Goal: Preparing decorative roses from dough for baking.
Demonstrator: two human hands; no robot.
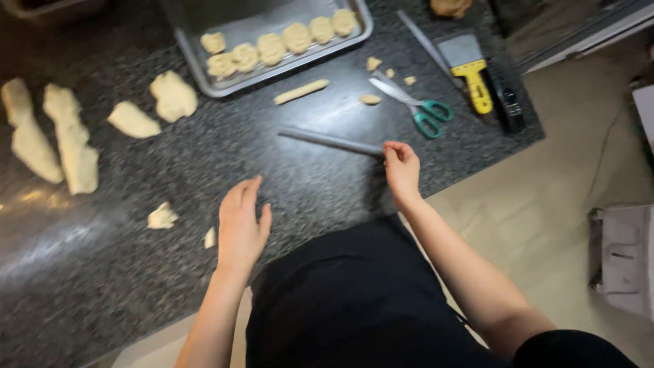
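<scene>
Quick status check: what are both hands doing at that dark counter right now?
Right hand shut on thin metal rod, flat on counter. Left hand open, hovering, empty. Dough scraps nearby; scissors beyond rod.

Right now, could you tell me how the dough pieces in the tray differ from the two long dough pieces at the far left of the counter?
The tray pieces are small, roundish and lined up in rows inside the metal tray. The long pieces are much bigger, stretched, irregular, and lie bare on the dark counter. Both are the same pale dough, and neither hand touches them.
</scene>
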